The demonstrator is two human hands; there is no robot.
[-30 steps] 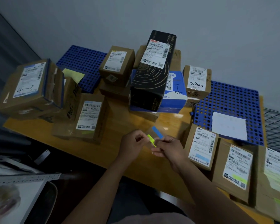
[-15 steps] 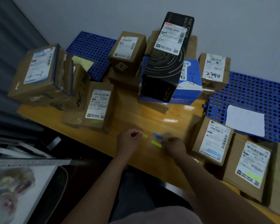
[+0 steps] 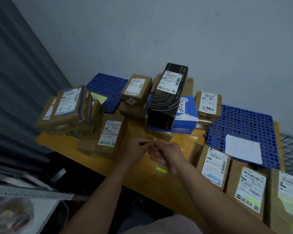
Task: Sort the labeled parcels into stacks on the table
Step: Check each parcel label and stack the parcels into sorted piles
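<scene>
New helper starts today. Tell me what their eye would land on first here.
A tall black box stands tilted at the back of the table, the darkest thing there. Mid-table, the left hand and right hand meet at the fingertips. A bright yellow-green sticker lies on the wood just nearer the person.

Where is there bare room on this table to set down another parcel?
Bare tabletop lies in the middle, around the green sticker, between the left front parcel and the right-hand parcels. The right blue mat is free behind the white paper. Crowded: back centre around the black box.
</scene>
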